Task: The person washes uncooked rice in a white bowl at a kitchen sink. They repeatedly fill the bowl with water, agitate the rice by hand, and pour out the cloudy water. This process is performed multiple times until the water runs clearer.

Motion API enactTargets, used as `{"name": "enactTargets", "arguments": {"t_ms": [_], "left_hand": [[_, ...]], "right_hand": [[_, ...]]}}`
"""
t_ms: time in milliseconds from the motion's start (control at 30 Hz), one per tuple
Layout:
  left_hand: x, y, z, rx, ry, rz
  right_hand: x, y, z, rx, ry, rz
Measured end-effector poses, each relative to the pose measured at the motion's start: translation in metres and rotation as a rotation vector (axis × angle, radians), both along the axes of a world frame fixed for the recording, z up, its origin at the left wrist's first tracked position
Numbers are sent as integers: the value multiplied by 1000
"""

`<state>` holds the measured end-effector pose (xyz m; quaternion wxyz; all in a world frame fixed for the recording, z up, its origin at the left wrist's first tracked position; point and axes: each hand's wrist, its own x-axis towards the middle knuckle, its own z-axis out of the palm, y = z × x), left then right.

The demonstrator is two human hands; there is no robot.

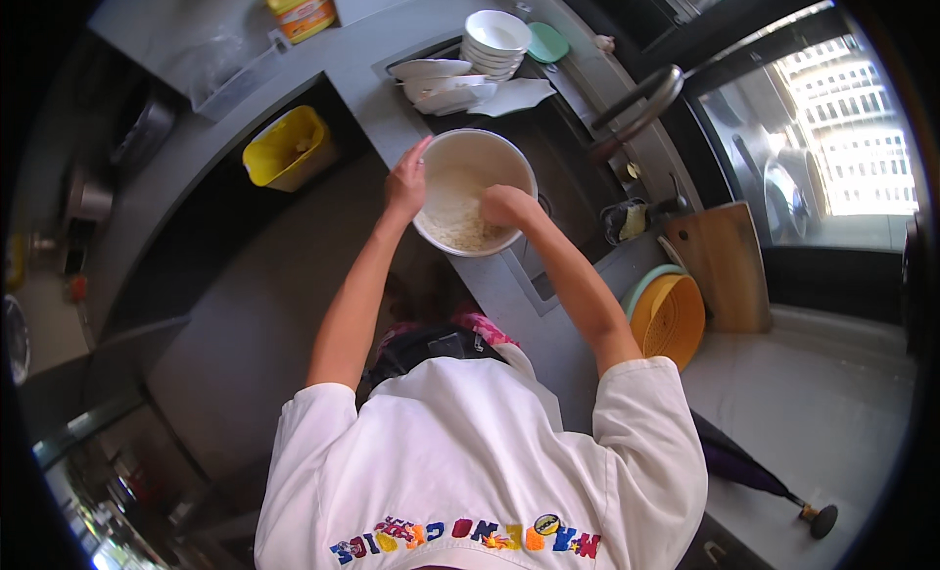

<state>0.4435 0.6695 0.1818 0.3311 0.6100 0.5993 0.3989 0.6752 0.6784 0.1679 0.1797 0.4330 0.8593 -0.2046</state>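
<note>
A round white pot (476, 151) is tilted over the front edge of the sink, its mouth towards me. Pale grains that look like rice (463, 228) lie along its bottom and lower wall. My left hand (406, 182) grips the pot's left rim, with the fingers along the outside and top edge. Inside the pot, my right hand (507, 206) is curled and pressed against the grains. Its fingertips are hidden, so I cannot tell whether grains are held in them.
Stacked white bowls (498, 37) and plates (448, 89) stand at the sink's (569, 155) far end. A faucet (646, 103) reaches over from the right. Beside the sink are an orange colander (664, 316) and a wooden cutting board (723, 269). A yellow-lined bin (290, 151) stands left.
</note>
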Motion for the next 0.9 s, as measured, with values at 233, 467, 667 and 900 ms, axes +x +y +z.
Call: {"name": "enactTargets", "arguments": {"t_ms": [233, 467, 667, 900], "left_hand": [[-7, -1, -4, 20, 35, 15], [-11, -1, -7, 90, 8, -9], [-5, 0, -4, 10, -8, 7], [0, 5, -8, 81, -89, -19]], "right_hand": [[-68, -7, 31, -401, 169, 141], [-65, 13, -13, -435, 650, -460], [-49, -6, -6, -83, 460, -304], [-77, -11, -34, -466, 631, -346]]}}
